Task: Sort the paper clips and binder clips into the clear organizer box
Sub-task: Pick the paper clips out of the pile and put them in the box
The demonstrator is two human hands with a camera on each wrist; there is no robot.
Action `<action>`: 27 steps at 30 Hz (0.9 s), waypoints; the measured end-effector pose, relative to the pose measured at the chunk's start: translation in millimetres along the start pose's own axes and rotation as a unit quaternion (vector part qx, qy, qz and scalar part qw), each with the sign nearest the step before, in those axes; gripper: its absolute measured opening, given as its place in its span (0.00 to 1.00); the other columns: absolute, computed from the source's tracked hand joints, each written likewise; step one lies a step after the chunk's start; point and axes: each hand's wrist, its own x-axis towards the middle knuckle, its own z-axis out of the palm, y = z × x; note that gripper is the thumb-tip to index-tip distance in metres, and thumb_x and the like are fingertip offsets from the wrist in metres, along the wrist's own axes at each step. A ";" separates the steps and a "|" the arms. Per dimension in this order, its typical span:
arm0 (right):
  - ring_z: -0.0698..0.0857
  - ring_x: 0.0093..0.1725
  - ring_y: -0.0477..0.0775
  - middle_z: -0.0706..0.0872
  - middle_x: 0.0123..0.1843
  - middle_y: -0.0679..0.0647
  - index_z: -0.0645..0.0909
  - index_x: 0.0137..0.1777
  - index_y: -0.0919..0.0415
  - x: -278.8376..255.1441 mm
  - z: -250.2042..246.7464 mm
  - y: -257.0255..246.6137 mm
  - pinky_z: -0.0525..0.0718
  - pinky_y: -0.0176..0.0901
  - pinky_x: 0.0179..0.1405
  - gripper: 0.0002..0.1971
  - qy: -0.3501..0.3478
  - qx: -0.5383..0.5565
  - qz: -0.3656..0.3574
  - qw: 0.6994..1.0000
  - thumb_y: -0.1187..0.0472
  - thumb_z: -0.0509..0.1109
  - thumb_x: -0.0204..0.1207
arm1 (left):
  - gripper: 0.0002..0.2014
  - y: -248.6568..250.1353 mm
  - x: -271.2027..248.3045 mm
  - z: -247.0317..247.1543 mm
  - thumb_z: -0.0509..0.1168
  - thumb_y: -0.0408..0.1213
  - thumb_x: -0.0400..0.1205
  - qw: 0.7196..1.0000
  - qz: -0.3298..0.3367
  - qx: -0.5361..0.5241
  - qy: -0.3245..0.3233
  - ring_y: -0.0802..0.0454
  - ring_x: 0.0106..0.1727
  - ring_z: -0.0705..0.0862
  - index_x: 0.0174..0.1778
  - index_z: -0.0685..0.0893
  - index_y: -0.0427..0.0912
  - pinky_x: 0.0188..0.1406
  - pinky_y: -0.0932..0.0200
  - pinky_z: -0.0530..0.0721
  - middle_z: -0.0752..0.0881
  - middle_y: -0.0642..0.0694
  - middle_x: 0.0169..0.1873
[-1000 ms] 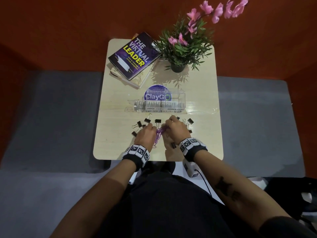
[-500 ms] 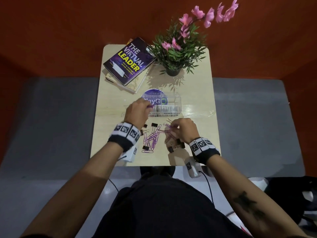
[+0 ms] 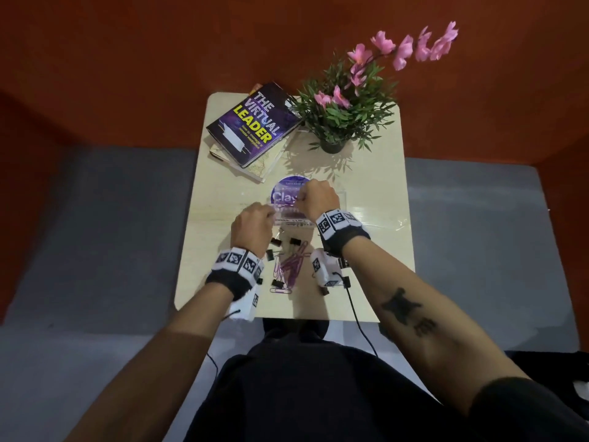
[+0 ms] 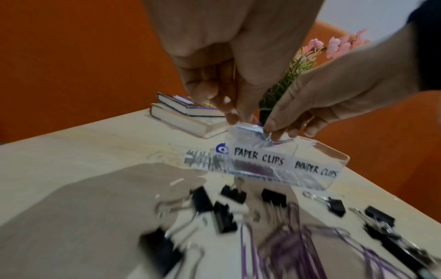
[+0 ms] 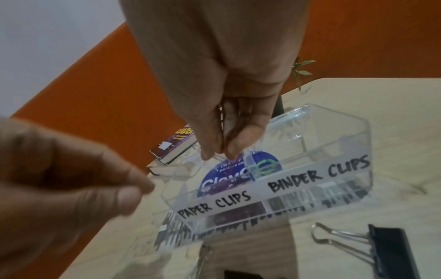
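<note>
The clear organizer box [image 3: 341,201] [image 4: 310,166] [image 5: 358,151] stands mid-table, labelled PAPER CLIPS on the left and BINDER CLIPS on the right. My right hand [image 3: 302,199] [image 4: 272,130] [image 5: 219,152] hovers over the paper clips compartment, and its fingertips pinch a thin purple paper clip that barely shows. My left hand [image 3: 271,215] [image 4: 226,113] [image 5: 133,190] is at the box's near left corner. Its fingers are curled and nothing shows in them. Loose purple paper clips [image 3: 291,264] [image 4: 298,245] and black binder clips [image 3: 295,241] [image 4: 224,217] [image 5: 386,245] lie in front of the box.
Two stacked books [image 3: 255,122] lie at the table's far left. A potted plant with pink flowers [image 3: 338,122] stands at the far right. A round purple sticker [image 3: 283,196] shows under the box. The small table [image 3: 382,250] ends close to both forearms.
My right hand left the clip pile and rose over the paper clips compartment. My left hand drew back from above the box to its near left corner.
</note>
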 end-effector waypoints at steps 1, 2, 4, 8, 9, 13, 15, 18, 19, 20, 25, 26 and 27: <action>0.85 0.48 0.70 0.88 0.46 0.68 0.88 0.44 0.64 0.7 0.6 -1.4 0.84 0.52 0.43 0.07 -0.004 -0.006 -0.010 1.000 0.61 0.73 0.70 | 0.05 -5.2 -9.2 1.8 0.69 0.30 0.79 1.000 -0.006 -0.008 -0.006 0.36 0.45 0.85 0.48 0.89 0.38 0.43 0.47 0.83 0.89 0.38 0.47; 0.85 0.47 0.69 0.88 0.44 0.67 0.87 0.42 0.64 -0.8 -0.4 -2.0 0.85 0.52 0.43 0.06 -0.003 -0.010 -0.024 1.000 0.61 0.73 0.70 | 0.05 -10.7 -18.1 4.9 0.68 0.30 0.80 1.000 -0.013 -0.011 -0.017 0.36 0.46 0.85 0.48 0.89 0.39 0.43 0.47 0.83 0.89 0.38 0.47; 0.86 0.41 0.68 0.89 0.39 0.65 0.86 0.38 0.62 -7.6 -2.0 1.4 0.88 0.53 0.40 0.04 0.018 -0.020 -0.052 0.998 0.63 0.71 0.69 | 0.06 -21.2 -33.9 12.7 0.67 0.31 0.80 0.999 -0.014 0.005 -0.049 0.37 0.46 0.85 0.48 0.89 0.40 0.42 0.48 0.84 0.88 0.39 0.46; 0.87 0.37 0.61 0.91 0.36 0.58 0.87 0.38 0.57 -44.3 0.5 26.1 0.90 0.54 0.39 0.07 0.034 -0.040 -0.104 0.993 0.65 0.68 0.73 | 0.06 -36.9 -63.9 31.2 0.66 0.33 0.80 0.989 0.020 0.056 -0.136 0.41 0.51 0.82 0.47 0.88 0.43 0.39 0.48 0.84 0.87 0.42 0.46; 0.88 0.39 0.60 0.91 0.39 0.58 0.88 0.41 0.58 -55.6 3.1 34.7 0.90 0.55 0.42 0.07 0.015 -0.046 -0.108 0.993 0.65 0.69 0.74 | 0.05 -39.5 -70.0 34.5 0.67 0.35 0.80 0.987 0.033 0.067 -0.141 0.42 0.53 0.81 0.48 0.88 0.43 0.40 0.48 0.84 0.86 0.43 0.47; 0.87 0.47 0.67 0.89 0.48 0.63 0.86 0.48 0.63 -84.1 20.7 66.1 0.88 0.56 0.47 0.07 -0.079 -0.134 -0.050 0.987 0.68 0.69 0.71 | 0.13 -45.3 -84.0 49.5 0.67 0.45 0.79 0.974 0.093 0.138 -0.151 0.41 0.58 0.77 0.55 0.86 0.42 0.52 0.45 0.78 0.86 0.42 0.53; 0.87 0.46 0.68 0.87 0.46 0.65 0.83 0.43 0.66 -88.9 31.0 72.6 0.88 0.55 0.43 0.05 -0.112 -0.161 -0.046 0.980 0.70 0.67 0.69 | 0.16 -43.0 -85.4 54.6 0.67 0.50 0.78 0.966 0.106 0.178 -0.152 0.42 0.58 0.77 0.56 0.85 0.44 0.55 0.45 0.74 0.85 0.44 0.54; 0.86 0.44 0.68 0.84 0.46 0.65 0.82 0.39 0.66 -93.2 42.2 70.6 0.88 0.57 0.42 0.05 -0.130 -0.142 -0.054 0.980 0.74 0.68 0.64 | 0.20 -35.1 -83.8 61.3 0.66 0.53 0.78 0.963 0.122 0.183 -0.157 0.43 0.60 0.77 0.60 0.82 0.44 0.58 0.45 0.72 0.84 0.45 0.57; 0.85 0.44 0.67 0.84 0.45 0.64 0.82 0.39 0.65 -94.1 44.6 69.0 0.87 0.57 0.42 0.06 -0.129 -0.130 -0.062 0.981 0.73 0.70 0.63 | 0.20 -32.1 -83.4 63.4 0.66 0.51 0.79 0.963 0.129 0.177 -0.160 0.43 0.60 0.77 0.61 0.81 0.44 0.58 0.45 0.71 0.83 0.45 0.58; 0.85 0.44 0.67 0.84 0.45 0.62 0.83 0.40 0.64 -95.0 45.7 66.9 0.87 0.56 0.43 0.07 -0.127 -0.118 -0.068 0.983 0.72 0.71 0.63 | 0.19 -29.5 -83.2 64.1 0.67 0.50 0.79 0.964 0.134 0.167 -0.157 0.43 0.60 0.77 0.61 0.81 0.44 0.58 0.45 0.71 0.83 0.45 0.58; 0.85 0.45 0.64 0.83 0.52 0.59 0.83 0.60 0.55 -101.0 49.5 57.6 0.86 0.53 0.42 0.20 -0.105 -0.084 -0.149 0.980 0.71 0.71 0.68 | 0.07 -41.0 -86.8 58.4 0.73 0.40 0.75 0.981 0.102 0.142 -0.089 0.44 0.51 0.80 0.47 0.84 0.47 0.49 0.50 0.66 0.85 0.48 0.46; 0.84 0.46 0.63 0.82 0.53 0.58 0.83 0.62 0.53 -102.5 51.9 54.7 0.85 0.53 0.42 0.21 -0.118 -0.094 -0.171 0.974 0.70 0.71 0.69 | 0.05 -47.1 -87.9 57.8 0.73 0.39 0.74 0.981 0.095 0.145 -0.083 0.44 0.50 0.81 0.44 0.85 0.47 0.47 0.52 0.64 0.86 0.48 0.44; 0.84 0.46 0.63 0.81 0.54 0.58 0.83 0.62 0.53 -104.1 55.6 52.9 0.84 0.52 0.40 0.20 -0.131 -0.106 -0.192 0.967 0.69 0.71 0.71 | 0.03 -52.4 -88.8 57.1 0.73 0.39 0.75 0.982 0.088 0.145 -0.079 0.44 0.49 0.81 0.41 0.85 0.47 0.45 0.52 0.62 0.86 0.48 0.42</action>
